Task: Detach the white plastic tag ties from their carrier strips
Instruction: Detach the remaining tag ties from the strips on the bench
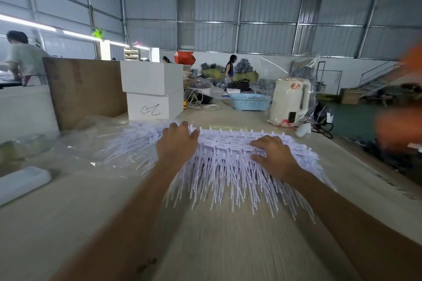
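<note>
Head view. A stack of carrier strips (230,140) lies on the wooden table (205,246), its long axis running left to right across the view; the white tag ties (228,180) hang from it like a fringe, tails pointing toward the person. Both hands sit on the stack itself — neither has any reach to make.

The left hand (177,143) is at the stack's left end, fingers curled over its far edge and thumb spread toward the middle, apparently gripping that end. The right hand (272,155) lies on the stack's right half, fingers nearly straight and spread, pressing flat on the tie heads; it pinches nothing that can be seen.

Left of the stack, a loose pile of ties (134,141) spreads over clear plastic sheet (75,143) — probably those already freed. Beyond the stack stand two white boxes (150,91), a blue basket (249,101) and a cream kettle (291,100).

Judgement: the coming pull should run across the stack's long axis, toward the tails.
</note>
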`<state>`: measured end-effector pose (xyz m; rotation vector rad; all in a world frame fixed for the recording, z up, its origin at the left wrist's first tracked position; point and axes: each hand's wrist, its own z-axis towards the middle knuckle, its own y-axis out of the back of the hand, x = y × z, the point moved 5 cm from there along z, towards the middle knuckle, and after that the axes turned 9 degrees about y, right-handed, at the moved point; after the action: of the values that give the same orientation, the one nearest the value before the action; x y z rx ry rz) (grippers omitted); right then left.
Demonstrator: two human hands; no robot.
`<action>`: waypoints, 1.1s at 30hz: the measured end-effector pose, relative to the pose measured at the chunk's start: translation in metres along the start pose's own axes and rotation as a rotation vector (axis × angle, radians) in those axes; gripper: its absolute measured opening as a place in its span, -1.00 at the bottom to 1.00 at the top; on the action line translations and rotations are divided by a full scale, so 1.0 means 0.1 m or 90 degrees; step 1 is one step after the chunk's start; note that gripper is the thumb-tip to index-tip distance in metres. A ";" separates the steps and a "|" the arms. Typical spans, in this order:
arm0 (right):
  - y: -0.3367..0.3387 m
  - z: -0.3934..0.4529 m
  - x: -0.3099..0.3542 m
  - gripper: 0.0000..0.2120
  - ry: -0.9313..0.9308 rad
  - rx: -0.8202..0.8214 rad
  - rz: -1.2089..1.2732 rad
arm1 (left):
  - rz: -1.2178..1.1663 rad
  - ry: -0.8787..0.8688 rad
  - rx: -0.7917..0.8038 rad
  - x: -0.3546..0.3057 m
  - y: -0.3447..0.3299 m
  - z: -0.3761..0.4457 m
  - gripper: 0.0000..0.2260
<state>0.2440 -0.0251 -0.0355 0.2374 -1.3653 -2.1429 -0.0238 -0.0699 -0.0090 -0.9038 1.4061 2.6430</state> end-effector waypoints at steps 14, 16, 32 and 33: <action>0.51 0.03 -0.13 -0.72 -0.007 -0.137 0.096 | -1.008 0.229 0.288 0.19 0.01 -0.02 -0.75; 0.62 0.04 -0.10 -0.71 0.009 -0.160 0.075 | -1.055 0.241 0.313 0.17 0.00 -0.05 -0.79; 1.22 0.06 0.06 -0.70 0.030 -0.112 0.334 | -0.824 0.216 0.278 0.28 0.14 0.00 -0.80; 1.12 0.01 0.06 -0.69 0.026 -0.078 0.309 | -0.739 0.193 0.215 0.32 0.19 0.03 -0.81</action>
<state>0.2807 -0.0618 0.0642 -0.0922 -1.1239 -1.7915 -0.0576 -0.0868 -0.0088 -1.4805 0.8478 1.4122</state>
